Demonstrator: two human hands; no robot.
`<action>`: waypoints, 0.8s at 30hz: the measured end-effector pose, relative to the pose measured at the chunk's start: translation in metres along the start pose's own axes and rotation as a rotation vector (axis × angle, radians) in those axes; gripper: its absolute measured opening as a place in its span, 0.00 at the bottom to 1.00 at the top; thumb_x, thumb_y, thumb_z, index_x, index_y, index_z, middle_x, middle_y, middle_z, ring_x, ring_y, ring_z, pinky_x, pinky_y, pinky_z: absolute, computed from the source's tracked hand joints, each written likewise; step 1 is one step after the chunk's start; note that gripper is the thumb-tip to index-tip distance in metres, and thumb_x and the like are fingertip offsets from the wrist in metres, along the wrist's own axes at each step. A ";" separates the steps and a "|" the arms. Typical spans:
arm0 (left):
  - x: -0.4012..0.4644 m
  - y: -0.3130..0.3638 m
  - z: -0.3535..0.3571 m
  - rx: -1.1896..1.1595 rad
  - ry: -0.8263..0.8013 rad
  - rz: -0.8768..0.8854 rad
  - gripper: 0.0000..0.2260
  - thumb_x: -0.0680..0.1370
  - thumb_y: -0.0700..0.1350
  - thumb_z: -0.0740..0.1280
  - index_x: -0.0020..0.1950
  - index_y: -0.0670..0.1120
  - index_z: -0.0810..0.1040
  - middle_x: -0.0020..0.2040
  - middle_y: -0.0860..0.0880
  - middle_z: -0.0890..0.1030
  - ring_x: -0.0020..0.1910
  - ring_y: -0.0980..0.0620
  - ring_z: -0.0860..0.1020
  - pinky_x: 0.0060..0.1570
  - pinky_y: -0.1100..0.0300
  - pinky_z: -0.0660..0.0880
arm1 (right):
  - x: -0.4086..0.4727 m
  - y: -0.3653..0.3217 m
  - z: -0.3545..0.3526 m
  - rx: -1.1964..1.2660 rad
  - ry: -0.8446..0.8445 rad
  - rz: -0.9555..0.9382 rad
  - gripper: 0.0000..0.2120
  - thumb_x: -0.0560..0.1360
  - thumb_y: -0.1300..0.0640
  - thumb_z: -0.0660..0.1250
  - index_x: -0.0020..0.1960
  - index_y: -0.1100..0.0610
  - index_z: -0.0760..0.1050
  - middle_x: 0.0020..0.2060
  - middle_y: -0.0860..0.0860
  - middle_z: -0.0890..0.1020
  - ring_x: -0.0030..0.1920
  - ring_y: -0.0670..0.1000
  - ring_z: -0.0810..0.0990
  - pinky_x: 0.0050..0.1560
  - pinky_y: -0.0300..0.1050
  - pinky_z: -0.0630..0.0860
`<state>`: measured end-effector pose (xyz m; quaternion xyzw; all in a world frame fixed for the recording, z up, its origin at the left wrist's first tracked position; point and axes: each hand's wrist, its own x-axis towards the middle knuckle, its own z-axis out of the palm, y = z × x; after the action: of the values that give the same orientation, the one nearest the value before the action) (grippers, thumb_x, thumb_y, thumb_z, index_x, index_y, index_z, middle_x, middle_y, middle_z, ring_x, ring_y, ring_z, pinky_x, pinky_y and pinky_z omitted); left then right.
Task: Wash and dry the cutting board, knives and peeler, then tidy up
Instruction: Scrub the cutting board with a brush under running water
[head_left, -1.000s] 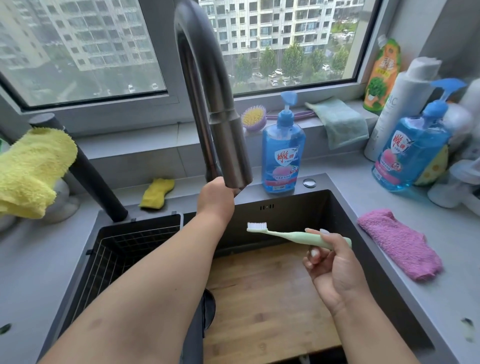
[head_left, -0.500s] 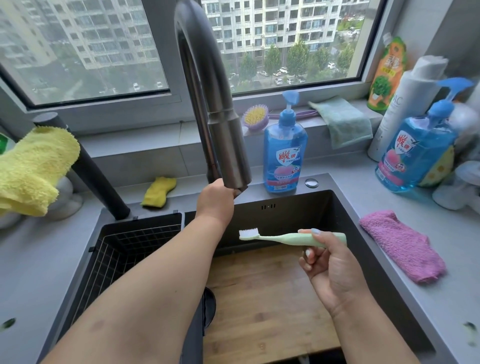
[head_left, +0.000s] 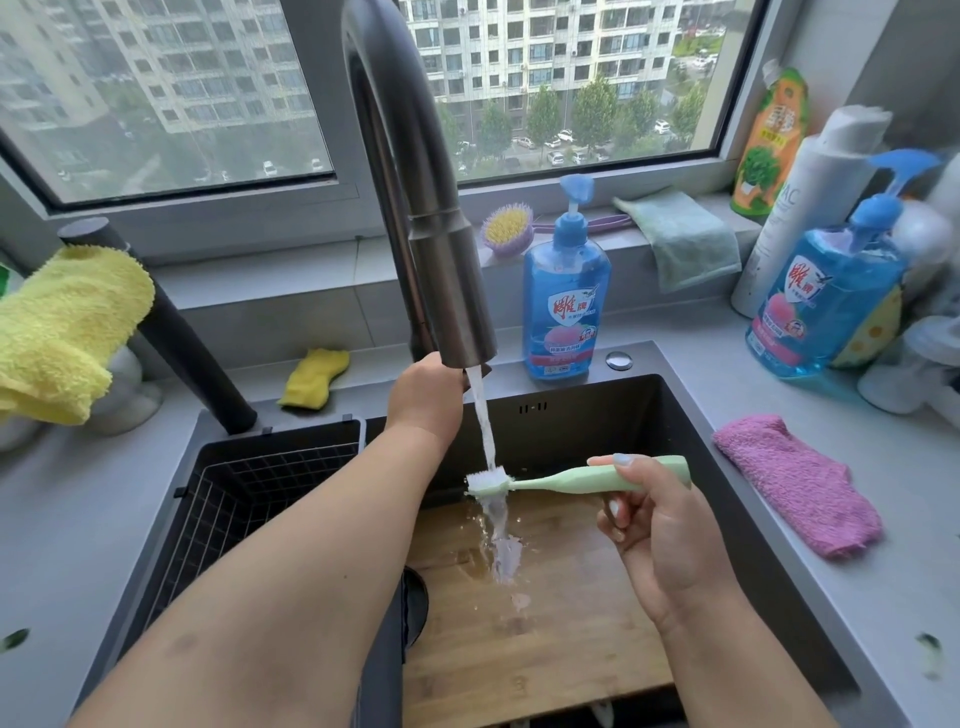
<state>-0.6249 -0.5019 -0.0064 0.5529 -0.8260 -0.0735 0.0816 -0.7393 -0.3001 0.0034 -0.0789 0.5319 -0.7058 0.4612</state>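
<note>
Soft, even daylight comes through the window (head_left: 208, 93); shadows are faint, and wide-angle distortion bends the edges.

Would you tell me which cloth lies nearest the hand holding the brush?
The pink cloth, on the counter right of the sink; the yellow and green cloths lie farther away.

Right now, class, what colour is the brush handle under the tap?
Pale green brush, in the head view.

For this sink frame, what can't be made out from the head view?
- Left hand: its fingers are behind the faucet spout, so the grip cannot be told.
- Knives and peeler: none identifiable; the left forearm covers the sink's middle.
- Cutting board: its near edge is cut off by the frame and the right hand.
- White bottle: label partly hidden by the blue bottle.
</note>
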 end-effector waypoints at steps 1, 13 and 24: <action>0.000 0.000 0.001 0.009 0.000 0.003 0.09 0.82 0.40 0.57 0.57 0.44 0.76 0.55 0.42 0.78 0.54 0.42 0.77 0.47 0.55 0.71 | -0.001 0.000 -0.001 -0.012 0.004 -0.006 0.11 0.75 0.63 0.63 0.40 0.62 0.83 0.27 0.52 0.72 0.27 0.45 0.68 0.36 0.42 0.66; -0.004 -0.003 0.009 0.112 0.168 0.119 0.11 0.83 0.46 0.59 0.60 0.44 0.76 0.48 0.44 0.80 0.44 0.45 0.79 0.38 0.62 0.66 | -0.006 -0.003 -0.003 -0.073 -0.044 -0.043 0.12 0.74 0.65 0.62 0.39 0.59 0.83 0.30 0.51 0.77 0.30 0.46 0.71 0.37 0.42 0.72; 0.045 0.032 -0.043 -0.175 0.601 0.634 0.25 0.75 0.40 0.67 0.73 0.41 0.68 0.70 0.46 0.72 0.66 0.54 0.66 0.67 0.66 0.56 | 0.031 -0.064 0.006 -0.140 0.150 -0.306 0.08 0.76 0.59 0.64 0.43 0.55 0.82 0.29 0.53 0.82 0.29 0.46 0.76 0.31 0.37 0.68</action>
<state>-0.6614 -0.5325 0.0445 0.2601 -0.8849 0.0495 0.3831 -0.7897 -0.3261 0.0467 -0.1381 0.5945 -0.7327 0.3010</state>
